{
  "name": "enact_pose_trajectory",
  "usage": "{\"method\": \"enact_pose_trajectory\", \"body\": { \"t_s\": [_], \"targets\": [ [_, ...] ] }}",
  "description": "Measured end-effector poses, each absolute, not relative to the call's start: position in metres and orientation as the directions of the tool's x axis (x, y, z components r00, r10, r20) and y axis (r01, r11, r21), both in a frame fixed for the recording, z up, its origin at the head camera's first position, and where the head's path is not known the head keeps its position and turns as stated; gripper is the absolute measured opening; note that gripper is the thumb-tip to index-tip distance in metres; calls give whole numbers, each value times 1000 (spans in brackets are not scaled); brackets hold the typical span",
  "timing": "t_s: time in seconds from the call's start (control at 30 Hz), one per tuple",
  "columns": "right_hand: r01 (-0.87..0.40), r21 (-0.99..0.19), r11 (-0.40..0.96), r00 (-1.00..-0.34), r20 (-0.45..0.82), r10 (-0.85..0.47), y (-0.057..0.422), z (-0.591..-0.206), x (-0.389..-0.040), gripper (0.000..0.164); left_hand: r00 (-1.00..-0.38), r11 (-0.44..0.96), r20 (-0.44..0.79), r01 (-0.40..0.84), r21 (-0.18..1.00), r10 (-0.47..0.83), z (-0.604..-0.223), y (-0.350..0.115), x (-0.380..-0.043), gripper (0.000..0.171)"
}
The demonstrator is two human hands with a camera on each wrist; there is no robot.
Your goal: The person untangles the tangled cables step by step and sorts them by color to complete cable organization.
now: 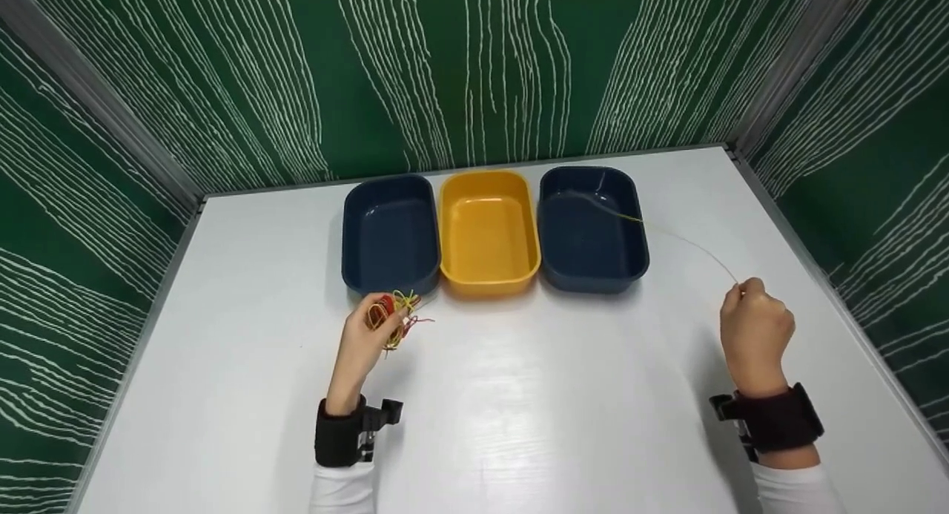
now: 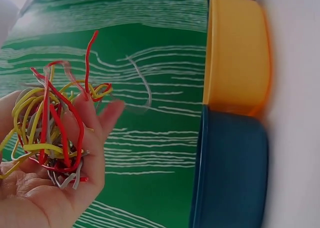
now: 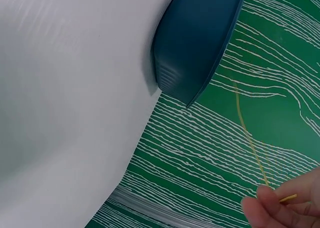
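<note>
My left hand (image 1: pixel 368 336) holds a tangled bundle of thin wires (image 2: pixel 47 128) in red, yellow and grey, just in front of the left dark blue bin (image 1: pixel 391 282). Loose ends stick out past the fingers, and a pale strand beside the fingertips is blurred in the left wrist view. Off to the right, my right hand (image 1: pixel 756 332) pinches one end of a single yellow wire (image 3: pixel 248 138) between thumb and fingers. In the head view that wire arcs leftward above the right dark blue bin (image 1: pixel 593 282), its far end blurred.
Between the two blue bins stands a yellow bin (image 1: pixel 489 285), all three side by side near the back of the white table (image 1: pixel 519 395). Green walls (image 1: pixel 511 76) with white wavy lines rise behind and at both sides. Each wrist wears a black strap.
</note>
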State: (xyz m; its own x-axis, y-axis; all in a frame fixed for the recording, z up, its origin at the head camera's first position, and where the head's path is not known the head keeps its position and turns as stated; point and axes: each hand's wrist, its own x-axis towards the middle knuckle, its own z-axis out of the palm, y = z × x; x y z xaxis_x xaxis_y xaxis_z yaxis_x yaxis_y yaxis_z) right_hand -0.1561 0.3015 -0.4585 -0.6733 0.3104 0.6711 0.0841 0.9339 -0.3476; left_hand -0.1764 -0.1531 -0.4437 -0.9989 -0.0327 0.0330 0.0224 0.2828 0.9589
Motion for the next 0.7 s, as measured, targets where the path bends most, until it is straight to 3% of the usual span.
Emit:
{"method": "enact_pose_trajectory", "body": {
  "t_s": [0.2, 0.7],
  "targets": [
    [99, -336, 937, -692, 653, 308, 301, -457, -157, 17, -999, 296, 45, 40, 954, -12, -438, -150, -175, 25],
    [-25, -288, 957, -737, 652, 177, 275, -463, -182, 12, -997, 311, 76, 73, 948, 1, -448, -154, -179, 24]
  ]
}}
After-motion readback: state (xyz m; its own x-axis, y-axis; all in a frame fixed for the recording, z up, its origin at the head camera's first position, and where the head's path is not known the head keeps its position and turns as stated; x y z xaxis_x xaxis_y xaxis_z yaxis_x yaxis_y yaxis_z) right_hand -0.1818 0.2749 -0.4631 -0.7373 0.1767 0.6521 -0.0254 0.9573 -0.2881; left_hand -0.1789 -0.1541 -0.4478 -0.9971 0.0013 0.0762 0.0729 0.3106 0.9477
